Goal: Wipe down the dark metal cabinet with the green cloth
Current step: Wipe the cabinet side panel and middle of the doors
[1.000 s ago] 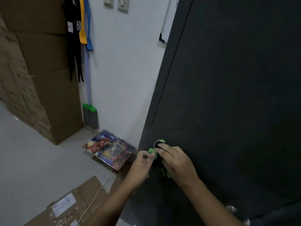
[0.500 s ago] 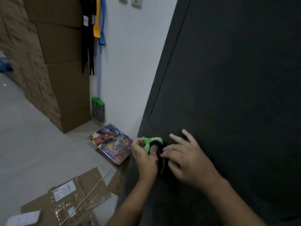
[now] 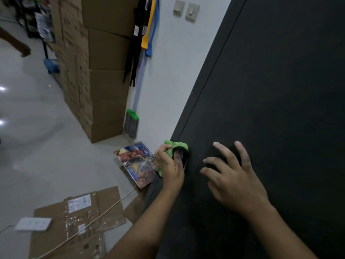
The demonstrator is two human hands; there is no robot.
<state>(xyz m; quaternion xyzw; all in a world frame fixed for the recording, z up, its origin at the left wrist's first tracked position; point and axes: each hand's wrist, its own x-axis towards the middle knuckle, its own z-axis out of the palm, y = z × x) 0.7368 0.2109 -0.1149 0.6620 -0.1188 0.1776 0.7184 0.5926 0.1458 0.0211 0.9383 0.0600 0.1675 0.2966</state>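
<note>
Nearest us, the right hand (image 3: pixel 237 182) lies flat against the dark metal cabinet (image 3: pixel 270 90), fingers spread and holding nothing; we cannot confirm firm contact at every fingertip. Just to its left, the left hand (image 3: pixel 170 165) grips the bunched green cloth (image 3: pixel 176 145), fingers curled round it, and presses it against the cabinet low down, near the vertical seam by the left edge. The cloth is apart from the right hand. From the cloth, nearly all of the panel lies above and to the right, its long axis upright. We judge the left hand must carry the stroke that way. Beyond, a printed board (image 3: pixel 137 161) lies on the floor, then a broom (image 3: pixel 131 124) and stacked cardboard boxes (image 3: pixel 106 81).
</note>
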